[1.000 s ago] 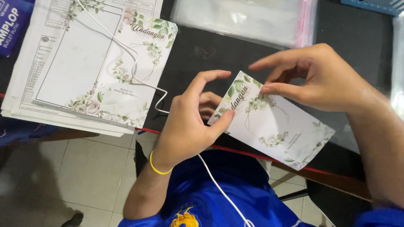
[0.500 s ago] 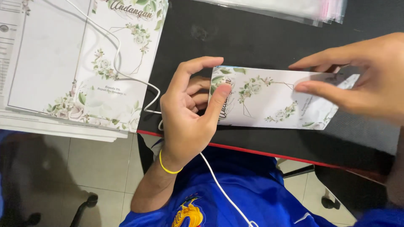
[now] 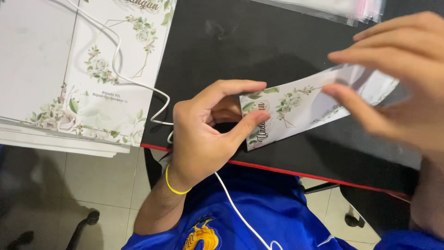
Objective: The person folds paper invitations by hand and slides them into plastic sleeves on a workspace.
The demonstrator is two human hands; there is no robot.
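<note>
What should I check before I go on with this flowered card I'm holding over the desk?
1. Left hand grip on the card: thumb and forefinger pinch its near end. Ok.
2. Right hand grip on the far end: blurred, contact unclear. Cannot tell.
3. Card flat and uncreased: the far end is blurred. Cannot tell.
4. White cable away from the card: it runs over the stack of sheets and past the left wrist, not touching the card. Ok.
5. Black desk under the card: bare beneath it. Ok.
6. Plastic sleeves at the far edge: apart from both hands. Ok.
</note>
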